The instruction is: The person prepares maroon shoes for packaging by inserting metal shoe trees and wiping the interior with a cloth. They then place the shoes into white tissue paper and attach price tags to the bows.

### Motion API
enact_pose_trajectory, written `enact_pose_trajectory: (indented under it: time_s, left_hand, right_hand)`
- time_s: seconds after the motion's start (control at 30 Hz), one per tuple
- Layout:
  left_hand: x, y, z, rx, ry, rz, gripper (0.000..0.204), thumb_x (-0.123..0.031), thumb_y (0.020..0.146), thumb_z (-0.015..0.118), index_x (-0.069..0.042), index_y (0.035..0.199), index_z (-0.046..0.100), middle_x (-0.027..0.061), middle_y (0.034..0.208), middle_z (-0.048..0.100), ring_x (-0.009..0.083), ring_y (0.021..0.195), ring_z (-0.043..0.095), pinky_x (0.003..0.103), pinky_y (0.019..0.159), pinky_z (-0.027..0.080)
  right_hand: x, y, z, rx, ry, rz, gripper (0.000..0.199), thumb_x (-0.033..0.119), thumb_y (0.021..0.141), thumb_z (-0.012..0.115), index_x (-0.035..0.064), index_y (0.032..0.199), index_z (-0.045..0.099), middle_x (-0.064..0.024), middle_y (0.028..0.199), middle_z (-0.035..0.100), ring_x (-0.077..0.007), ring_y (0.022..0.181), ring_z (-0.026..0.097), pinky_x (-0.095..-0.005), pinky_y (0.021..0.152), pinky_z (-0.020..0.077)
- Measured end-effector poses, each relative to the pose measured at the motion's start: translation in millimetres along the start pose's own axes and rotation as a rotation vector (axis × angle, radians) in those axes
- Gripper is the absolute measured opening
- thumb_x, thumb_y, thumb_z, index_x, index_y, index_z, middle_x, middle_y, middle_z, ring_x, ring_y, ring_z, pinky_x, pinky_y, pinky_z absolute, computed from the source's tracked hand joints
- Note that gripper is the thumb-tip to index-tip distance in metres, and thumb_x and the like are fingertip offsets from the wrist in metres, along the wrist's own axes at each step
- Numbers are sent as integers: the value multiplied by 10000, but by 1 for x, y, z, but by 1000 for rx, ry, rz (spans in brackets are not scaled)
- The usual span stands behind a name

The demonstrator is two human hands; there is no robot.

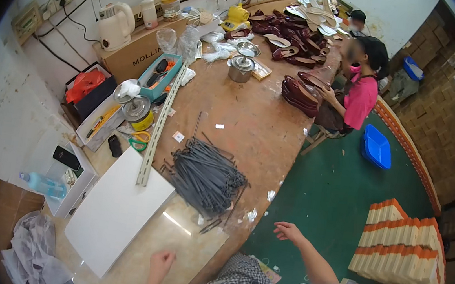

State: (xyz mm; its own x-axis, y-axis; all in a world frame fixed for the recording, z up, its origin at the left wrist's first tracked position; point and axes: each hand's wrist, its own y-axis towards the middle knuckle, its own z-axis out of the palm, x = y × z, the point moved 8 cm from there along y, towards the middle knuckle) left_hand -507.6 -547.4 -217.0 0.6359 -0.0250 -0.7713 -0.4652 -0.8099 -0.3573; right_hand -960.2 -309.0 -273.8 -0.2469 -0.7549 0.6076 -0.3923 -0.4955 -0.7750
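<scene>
My left hand (163, 260) is curled closed over the shiny, light stone-patterned table surface (191, 254), with nothing visible in it. A large white board (122, 214) lies flat beside it. My right hand (287, 232) is held out past the table's right edge, above the green floor, its fingers stretched and holding nothing. Farther up the table, beyond both hands, lies a heap of thin dark grey strips (206, 173). A long slotted metal bar (160, 128) rests with its near end on the white board.
Green-handled scissors (138, 141), a yellow tin (139, 114) and a teal tray (162, 74) line the left. Dark red shoes (291, 36) cover the far end, where a co-worker in pink (360, 101) handles some. Stacked orange-and-cream boxes (399, 248) and a blue basin (376, 146) are at right.
</scene>
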Motion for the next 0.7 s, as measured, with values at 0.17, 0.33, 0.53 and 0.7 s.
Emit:
enact_pose_trajectory:
  time_s: [0.17,0.33,0.53,0.7]
  left_hand:
    - [59,-98,51,24,141,-282,335,-329,838,609,-28,714,691,151,604,624,244,556,626,356,545,465]
    - [24,-129,58,97,261,-348,318,-326,822,616,-37,716,698,138,587,626,256,541,631,355,533,473]
    - [-26,-29,35,70,299,-221,297,-305,843,603,-42,738,693,169,679,643,322,634,641,398,581,481]
    - [-56,63,47,5,190,-18,265,-283,847,612,-43,774,698,153,710,649,318,646,637,389,588,478]
  right_hand:
    - [-26,60,-69,-45,-218,39,348,252,923,548,67,1213,599,-51,943,686,-127,677,622,-277,609,530]
    - [-64,89,-85,-76,-253,149,340,252,901,560,72,1182,622,-62,932,692,-141,649,628,-289,583,529]
    - [-36,55,-16,176,-562,-103,336,261,875,586,80,1153,640,-90,958,701,-182,747,664,-322,710,540]
    - [12,-12,-24,159,-543,-135,351,264,879,588,84,1179,626,-101,988,697,-208,830,665,-336,774,526]
